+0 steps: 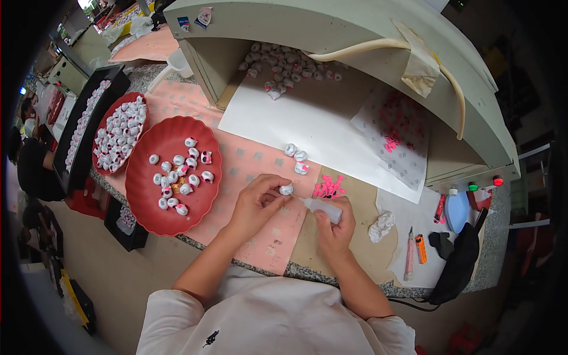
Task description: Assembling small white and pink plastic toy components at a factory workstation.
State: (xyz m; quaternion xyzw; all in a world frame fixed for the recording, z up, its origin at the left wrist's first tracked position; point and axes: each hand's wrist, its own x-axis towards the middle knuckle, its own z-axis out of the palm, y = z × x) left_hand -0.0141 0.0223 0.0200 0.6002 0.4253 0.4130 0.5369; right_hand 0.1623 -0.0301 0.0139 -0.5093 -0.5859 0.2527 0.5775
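Between the fingertips of my left hand is a small white figurine head. My right hand grips a translucent squeeze bottle, its thin nozzle pointing left at the head; whether it touches cannot be made out. Just beyond my hands, a few more white heads stand on the pink sheet, one with pink on it. Small bright pink pieces lie in a loose heap on brown paper beyond the bottle.
Left stands a red scalloped plate with several heads, beside a fuller red bowl. A grey hooded booth arches over the far side. At right lie crumpled tissue, a craft knife, an orange lighter and a black pouch.
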